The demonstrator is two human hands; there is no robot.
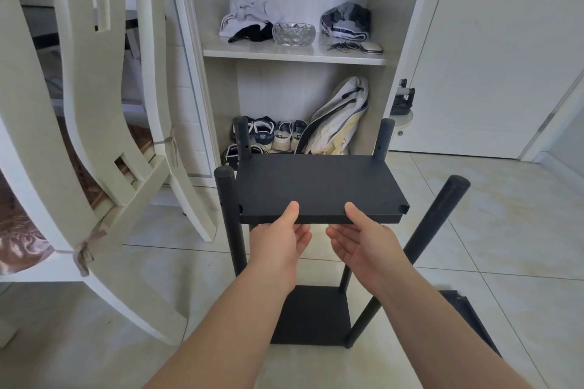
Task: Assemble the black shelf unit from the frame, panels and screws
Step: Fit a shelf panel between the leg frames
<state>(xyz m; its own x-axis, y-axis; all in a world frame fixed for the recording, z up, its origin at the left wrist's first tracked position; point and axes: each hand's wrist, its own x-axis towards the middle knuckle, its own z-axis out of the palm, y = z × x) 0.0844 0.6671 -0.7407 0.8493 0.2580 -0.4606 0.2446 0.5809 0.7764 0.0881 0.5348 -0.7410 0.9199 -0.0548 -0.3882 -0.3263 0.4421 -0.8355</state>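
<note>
A flat black panel (316, 186) lies level between the black round posts of the shelf frame. My left hand (279, 240) pinches its near edge, thumb on top and fingers beneath. My right hand (363, 240) grips the same edge a little to the right in the same way. The near-left post (232, 224) stands upright against the panel's left corner notch. The near-right post (433, 224) leans outward, away from the panel's right corner. Both far posts (242, 139) rise above the panel's back edge. A lower black panel (311, 316) sits near the floor.
A white chair (104, 148) stands close on the left. Behind the frame is an open white cupboard (294, 55) holding clothes, a glass bowl, shoes and a bag. Another black panel (471, 319) lies on the tiled floor at the right. A white door is at the far right.
</note>
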